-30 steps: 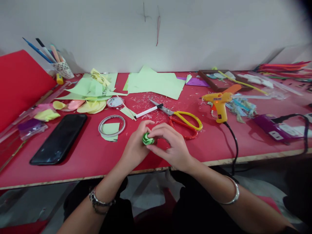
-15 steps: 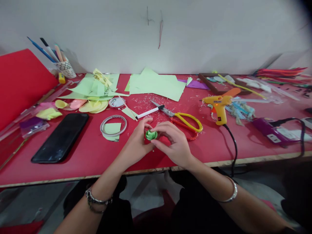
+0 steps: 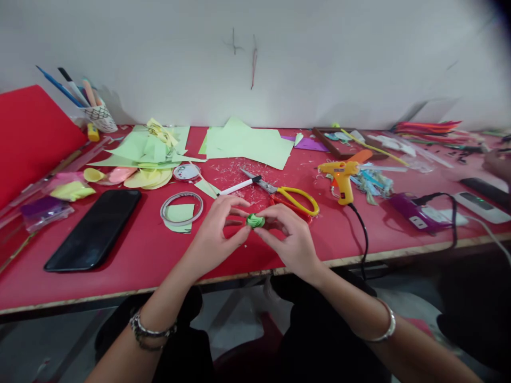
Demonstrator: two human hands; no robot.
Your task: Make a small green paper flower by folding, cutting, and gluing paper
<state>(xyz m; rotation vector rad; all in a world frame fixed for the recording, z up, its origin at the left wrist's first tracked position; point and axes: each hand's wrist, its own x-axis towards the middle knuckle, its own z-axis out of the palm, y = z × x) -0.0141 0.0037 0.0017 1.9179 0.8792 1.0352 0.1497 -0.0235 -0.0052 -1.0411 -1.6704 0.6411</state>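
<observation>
A small green rolled paper flower is held above the front part of the red table. My right hand pinches its right side between thumb and fingers. On the other side, my left hand has its thumb and fingertips closed on the flower's left edge, the other fingers curved behind. Just beyond the hands lie scissors with yellow and red handles and a white marker with a black cap. To the left of my left hand, a roll of tape rests around a pale green paper piece.
A black phone lies at left, pale green paper sheets at the back. On the right are a yellow glue gun with its cord over the table edge, and a purple box. Another person's hand shows at far right.
My left hand has drawn back slightly from around the green flower, which now sits between both hands' fingertips. The view has turned slightly right, bringing another person's hand into sight.
</observation>
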